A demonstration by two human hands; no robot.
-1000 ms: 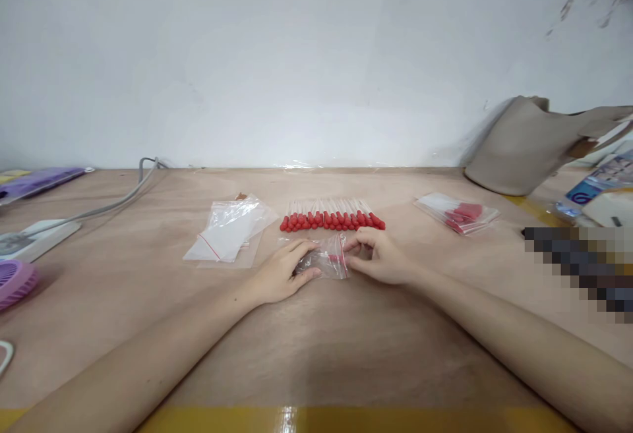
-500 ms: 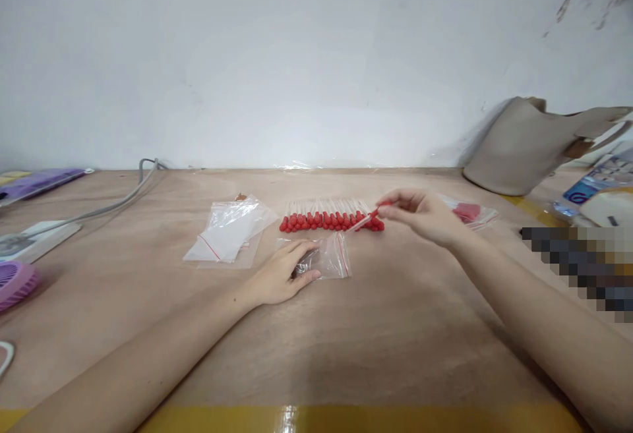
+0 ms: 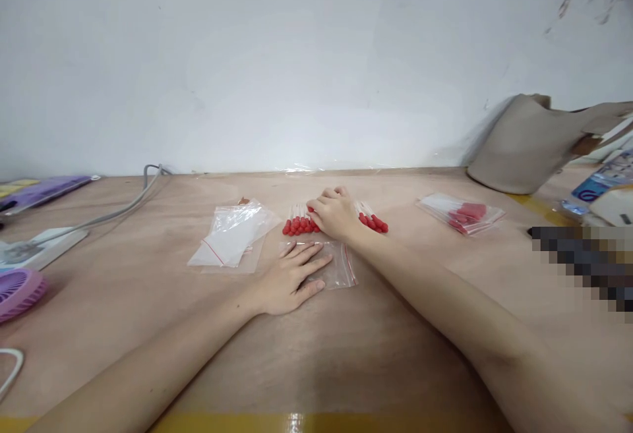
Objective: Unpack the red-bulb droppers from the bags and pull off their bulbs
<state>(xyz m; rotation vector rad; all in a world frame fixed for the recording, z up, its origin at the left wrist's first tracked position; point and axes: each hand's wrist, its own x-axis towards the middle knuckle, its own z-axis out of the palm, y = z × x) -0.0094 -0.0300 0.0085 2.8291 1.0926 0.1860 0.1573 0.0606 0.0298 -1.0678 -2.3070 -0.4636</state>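
Observation:
My left hand [image 3: 291,279] lies flat with fingers spread on a clear zip bag [image 3: 341,268], whose red-striped mouth points right. Just beyond it runs a row of white sticks with red tips [image 3: 299,225], laid side by side on the table. My right hand [image 3: 336,212] reaches over the middle of this row and hides part of it. Its fingers are curled, and the red tip of one stick [image 3: 310,209] shows at the fingertips, above the other tips. The rest of that stick is hidden.
More zip bags [image 3: 222,242] lie to the left. At the right is a zip bag with red pieces inside [image 3: 467,214]. A beige bag [image 3: 519,146] leans by the wall. A pink fan-like object [image 3: 22,293] and a grey cable [image 3: 126,210] are at the left.
My right hand has moved left from the row's right end to its middle, with the red-tipped stick. My left hand has flattened and spread on the bag. The view has shifted slightly.

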